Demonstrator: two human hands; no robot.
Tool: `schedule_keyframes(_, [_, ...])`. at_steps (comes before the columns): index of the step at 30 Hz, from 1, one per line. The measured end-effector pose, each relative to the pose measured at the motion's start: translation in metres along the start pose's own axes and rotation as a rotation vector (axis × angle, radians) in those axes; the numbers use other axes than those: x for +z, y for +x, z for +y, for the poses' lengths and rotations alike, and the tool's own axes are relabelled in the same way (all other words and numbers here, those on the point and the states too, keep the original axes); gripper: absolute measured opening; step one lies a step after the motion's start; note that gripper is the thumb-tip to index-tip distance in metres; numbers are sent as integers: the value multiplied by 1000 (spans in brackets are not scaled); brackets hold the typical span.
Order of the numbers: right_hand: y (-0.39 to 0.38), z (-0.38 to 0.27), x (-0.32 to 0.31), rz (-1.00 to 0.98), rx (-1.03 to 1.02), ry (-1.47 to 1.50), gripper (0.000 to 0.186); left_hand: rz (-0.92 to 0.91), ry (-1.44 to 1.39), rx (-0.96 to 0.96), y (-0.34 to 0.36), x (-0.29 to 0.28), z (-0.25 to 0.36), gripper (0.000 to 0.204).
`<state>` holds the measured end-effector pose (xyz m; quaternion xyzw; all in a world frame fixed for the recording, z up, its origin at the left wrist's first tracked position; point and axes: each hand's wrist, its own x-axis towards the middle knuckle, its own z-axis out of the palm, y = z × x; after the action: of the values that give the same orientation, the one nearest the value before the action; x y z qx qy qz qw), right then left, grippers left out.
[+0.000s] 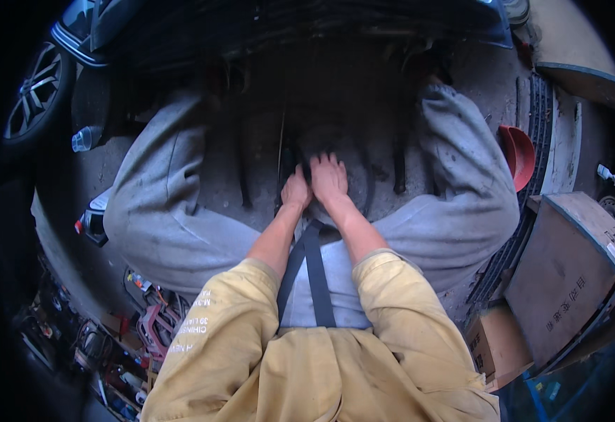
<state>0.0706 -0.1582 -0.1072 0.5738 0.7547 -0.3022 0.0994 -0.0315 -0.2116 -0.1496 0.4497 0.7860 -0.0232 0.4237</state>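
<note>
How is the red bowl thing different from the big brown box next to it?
The red bowl is rounded and bright red; the brown box is flat-sided, dull brown and clearly larger. The bowl stands tipped on its edge, while the box rests tilted on a smaller carton. The box carries printed marks; the bowl looks plain. Both sit on the person's right side.

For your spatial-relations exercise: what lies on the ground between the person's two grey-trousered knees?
In the head view, both hands, left hand and right hand, press side by side on a dark round part on the floor, flanked by dark upright bars.

Dark round part [335, 151], between knees
</note>
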Motion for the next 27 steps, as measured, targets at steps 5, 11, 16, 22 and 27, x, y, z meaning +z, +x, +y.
schedule_keyframes(5, [1, 12, 13, -57, -409, -470, 39, 1, -310, 62, -9, -17, -40, 48])
schedule_keyframes(11, [-43, 12, -26, -538, -185, -261, 38, 103, -769, -71, -12, -67, -31, 21])
schedule_keyframes(16, [-84, 28, -173, -508, -82, -100, 34, 670, -648, 195, -39, -80, 19, 17])
schedule_keyframes(22, [-131, 35, -204, 313, 117, 308, 26, -406, -1265, 32, -117, -108, 160, 48])
schedule_keyframes(27, [-98, 21, -173, 637, -58, 721, 30, -377, -1503, 178, -70, -114, 208, 27])
